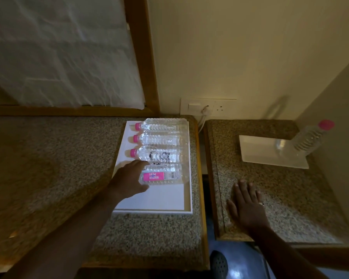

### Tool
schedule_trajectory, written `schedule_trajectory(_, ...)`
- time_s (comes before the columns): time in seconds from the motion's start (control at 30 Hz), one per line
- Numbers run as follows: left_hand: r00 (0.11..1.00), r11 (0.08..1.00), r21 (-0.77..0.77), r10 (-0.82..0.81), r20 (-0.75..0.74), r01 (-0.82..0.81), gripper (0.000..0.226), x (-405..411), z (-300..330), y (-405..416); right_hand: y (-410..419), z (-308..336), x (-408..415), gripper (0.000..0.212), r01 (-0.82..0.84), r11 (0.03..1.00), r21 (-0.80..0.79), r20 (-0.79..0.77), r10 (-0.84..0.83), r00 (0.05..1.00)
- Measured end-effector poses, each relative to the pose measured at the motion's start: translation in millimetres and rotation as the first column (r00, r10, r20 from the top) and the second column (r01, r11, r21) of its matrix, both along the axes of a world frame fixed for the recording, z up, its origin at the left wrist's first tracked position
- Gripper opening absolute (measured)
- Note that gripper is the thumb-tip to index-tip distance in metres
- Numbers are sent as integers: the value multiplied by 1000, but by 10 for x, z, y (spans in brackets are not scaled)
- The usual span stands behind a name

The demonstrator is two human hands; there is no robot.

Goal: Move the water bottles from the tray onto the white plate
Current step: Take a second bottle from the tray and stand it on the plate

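Note:
Several clear water bottles with pink caps lie side by side on a white tray (153, 200) on the left counter. The nearest bottle (165, 175) has a pink label. My left hand (129, 180) wraps its cap end, fingers on the far side and thumb on the near side, hiding the cap. That bottle still rests on the tray. Behind it lie three more, the closest of them (159, 155) just past my fingers. On the right counter a white plate (260, 150) holds one upright bottle (310, 139) at its far right corner. My right hand (246, 202) lies flat on that counter, in front of the plate.
A narrow gap (204, 178) separates the two speckled stone counters. A wall socket with a plugged-in cable (206, 109) sits behind the gap. Walls close in the plate at the back and on the right. A blue object (236, 264) shows below between the counters.

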State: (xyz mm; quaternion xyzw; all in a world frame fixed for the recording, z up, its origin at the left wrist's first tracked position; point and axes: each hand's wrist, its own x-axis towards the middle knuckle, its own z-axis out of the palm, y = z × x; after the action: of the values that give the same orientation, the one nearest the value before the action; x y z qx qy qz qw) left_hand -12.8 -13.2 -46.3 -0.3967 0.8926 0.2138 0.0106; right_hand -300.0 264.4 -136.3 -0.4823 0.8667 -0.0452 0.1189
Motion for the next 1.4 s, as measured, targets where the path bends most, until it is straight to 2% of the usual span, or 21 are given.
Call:
schedule_trajectory(0.1,1000,999,42,21,16,-22,83,15,-21,-40,-6,8,7,81,-3,1000,-1,5,3,1000)
schedule_trajectory(0.3,998,980,195,54,-25,-48,76,97,108,-189,4,-16,-5,77,-1,1000,-11,10,1,1000)
schedule_trajectory(0.37,999,983,181,30,-43,-22,69,71,266,-223,4,-19,-6,76,-3,1000,-16,10,3,1000)
schedule_trajectory(0.47,996,995,78,-50,-74,55,64,-65,597,-248,10,-22,-5,76,-6,1000,-26,7,7,1000)
schedule_trajectory(0.57,982,995,30,-90,-165,96,70,-262,879,-211,3,-20,-4,75,-13,999,-30,-1,13,1000)
schedule_trajectory(0.67,947,986,81,-115,-299,146,64,-478,968,-74,10,-27,0,75,-20,1000,-24,-5,20,1000)
schedule_trajectory(0.93,853,950,286,45,-520,124,65,-813,744,256,21,-46,-19,74,-22,998,-52,-9,22,1000)
schedule_trajectory(1.1,836,933,349,123,-535,86,68,-803,690,299,36,-80,-33,73,-19,998,-66,-19,18,1000)
schedule_trajectory(1.27,862,917,398,173,-477,37,79,-833,644,329,35,-97,-44,72,-17,997,-70,-21,16,1000)
schedule_trajectory(1.4,856,928,372,183,-483,11,72,-892,641,332,42,-110,-59,72,-19,998,-66,-10,18,1000)
